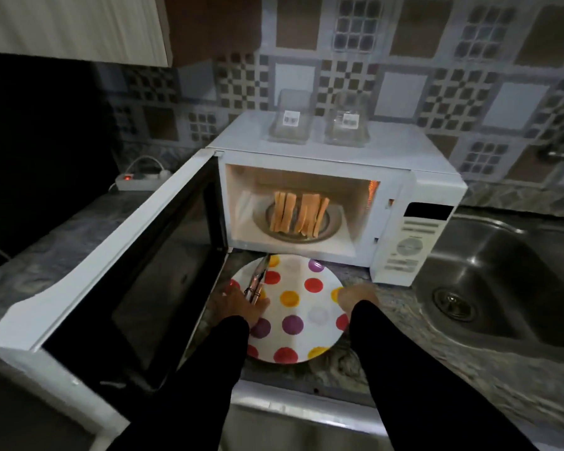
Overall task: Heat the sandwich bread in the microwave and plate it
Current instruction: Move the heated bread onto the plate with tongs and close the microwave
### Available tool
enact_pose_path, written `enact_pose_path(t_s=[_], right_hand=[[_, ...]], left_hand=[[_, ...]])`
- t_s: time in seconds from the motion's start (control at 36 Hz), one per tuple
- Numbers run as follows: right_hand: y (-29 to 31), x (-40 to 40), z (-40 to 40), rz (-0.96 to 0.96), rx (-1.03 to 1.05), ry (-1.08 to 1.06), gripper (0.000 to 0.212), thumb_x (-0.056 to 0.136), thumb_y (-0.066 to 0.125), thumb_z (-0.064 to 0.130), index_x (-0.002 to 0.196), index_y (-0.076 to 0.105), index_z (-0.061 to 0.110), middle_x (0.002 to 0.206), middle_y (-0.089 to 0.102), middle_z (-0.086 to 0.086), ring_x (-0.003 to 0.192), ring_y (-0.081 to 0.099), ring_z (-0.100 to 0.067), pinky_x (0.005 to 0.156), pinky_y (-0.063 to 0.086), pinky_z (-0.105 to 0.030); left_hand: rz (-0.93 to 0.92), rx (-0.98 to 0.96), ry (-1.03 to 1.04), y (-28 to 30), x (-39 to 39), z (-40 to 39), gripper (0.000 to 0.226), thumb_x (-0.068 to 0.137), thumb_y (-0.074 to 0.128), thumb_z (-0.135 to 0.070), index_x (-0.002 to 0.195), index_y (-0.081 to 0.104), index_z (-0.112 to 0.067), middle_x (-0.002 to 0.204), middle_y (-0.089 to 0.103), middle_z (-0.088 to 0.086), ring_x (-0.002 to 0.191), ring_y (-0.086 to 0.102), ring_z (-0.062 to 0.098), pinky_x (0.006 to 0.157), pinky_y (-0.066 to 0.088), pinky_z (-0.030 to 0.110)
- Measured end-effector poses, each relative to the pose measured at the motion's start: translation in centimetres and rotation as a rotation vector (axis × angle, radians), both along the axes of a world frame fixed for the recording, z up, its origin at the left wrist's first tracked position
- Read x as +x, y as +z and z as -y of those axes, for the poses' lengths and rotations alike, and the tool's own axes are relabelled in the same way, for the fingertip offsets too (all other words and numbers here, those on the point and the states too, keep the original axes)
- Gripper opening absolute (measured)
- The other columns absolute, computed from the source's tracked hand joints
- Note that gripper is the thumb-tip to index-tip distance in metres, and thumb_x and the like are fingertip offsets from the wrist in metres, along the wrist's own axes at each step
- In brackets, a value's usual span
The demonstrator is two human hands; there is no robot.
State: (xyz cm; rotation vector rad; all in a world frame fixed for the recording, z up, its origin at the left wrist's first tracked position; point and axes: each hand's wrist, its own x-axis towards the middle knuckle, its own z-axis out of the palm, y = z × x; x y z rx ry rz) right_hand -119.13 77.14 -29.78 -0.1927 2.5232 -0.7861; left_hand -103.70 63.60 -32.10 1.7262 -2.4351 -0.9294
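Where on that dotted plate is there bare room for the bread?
The plate is bare from its middle to the right rim, between tongs and right hand. The left edge is crowded: left hand holds the tongs there.

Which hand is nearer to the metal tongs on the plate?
Left. The left hand touches the tongs; the right hand rests at the plate's opposite rim.

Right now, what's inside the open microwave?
Bread slices stand upright on the turntable inside the microwave. Whether a rack holds them is hidden behind the slices.
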Motion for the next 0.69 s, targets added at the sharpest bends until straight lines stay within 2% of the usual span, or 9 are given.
enact_pose_path(t_s=[0.08, 0.19, 0.31, 0.47, 0.58, 0.69], right_hand=[[-1.1, -0.1, 0.7, -0.004, 0.018, 0.016, 0.041, 0.093, 0.052, 0.015, 0.129, 0.054, -0.004, 0.136, 0.054, -0.019, 0.123, 0.055, -0.031, 0.098, 0.046, -0.033], [-1.8, -0.3, 0.8, 0.002, 0.063, 0.048, 0.045, 0.09, 0.055, 0.013, 0.132, 0.052, -0.002, 0.138, 0.052, -0.019, 0.126, 0.052, -0.032, 0.097, 0.046, -0.032], [-2.3, -0.4, 0.5, -0.033, 0.129, 0.086, 0.046, 0.088, 0.055, 0.015, 0.131, 0.054, -0.001, 0.137, 0.053, -0.019, 0.128, 0.049, -0.033, 0.098, 0.044, -0.032], [-3.2, 0.4, 0.1, -0.146, 0.213, 0.151, 0.046, 0.094, 0.045, 0.015, 0.136, 0.047, -0.001, 0.142, 0.047, -0.018, 0.133, 0.042, -0.034, 0.104, 0.038, -0.034], [-3.3, 0.8, -0.3, -0.167, 0.196, 0.142, 0.043, 0.092, 0.047, 0.013, 0.133, 0.05, -0.001, 0.138, 0.051, -0.018, 0.129, 0.047, -0.033, 0.1, 0.042, -0.032], [-2.6, 1.5, -0.4, -0.239, 0.147, 0.085, 0.036, 0.089, 0.05, 0.011, 0.121, 0.059, 0.0, 0.13, 0.054, -0.02, 0.121, 0.053, -0.034, 0.095, 0.046, -0.033]], left_hand=[[0.059, -0.021, 0.049, -0.8, 0.2, 0.3, 0.094, 0.078, 0.059, -0.064, 0.147, 0.024, -0.011, 0.15, 0.022, 0.024, 0.137, 0.026, 0.041, 0.109, 0.03, 0.045], [0.063, -0.024, 0.094, -1.2, 0.2, 0.1, 0.087, 0.08, 0.057, -0.063, 0.145, 0.028, -0.014, 0.148, 0.021, 0.022, 0.135, 0.027, 0.039, 0.107, 0.033, 0.045], [0.041, -0.044, 0.094, -1.7, 0.1, -0.2, 0.076, 0.085, 0.052, -0.062, 0.143, 0.032, -0.017, 0.15, 0.019, 0.021, 0.138, 0.023, 0.04, 0.109, 0.029, 0.048], [0.033, -0.042, 0.079, -2.4, 0.3, -0.1, 0.073, 0.086, 0.049, -0.062, 0.144, 0.032, -0.021, 0.151, 0.016, 0.02, 0.139, 0.02, 0.039, 0.112, 0.026, 0.051], [0.037, -0.011, 0.068, -2.6, 0.1, -0.2, 0.071, 0.089, 0.05, -0.054, 0.147, 0.028, -0.019, 0.155, 0.006, 0.02, 0.142, 0.012, 0.04, 0.115, 0.018, 0.05], [0.003, -0.113, 0.019, -2.0, 0.4, -0.8, 0.048, 0.091, 0.053, -0.043, 0.132, 0.045, -0.019, 0.151, 0.014, 0.013, 0.138, 0.016, 0.036, 0.11, 0.024, 0.05]])
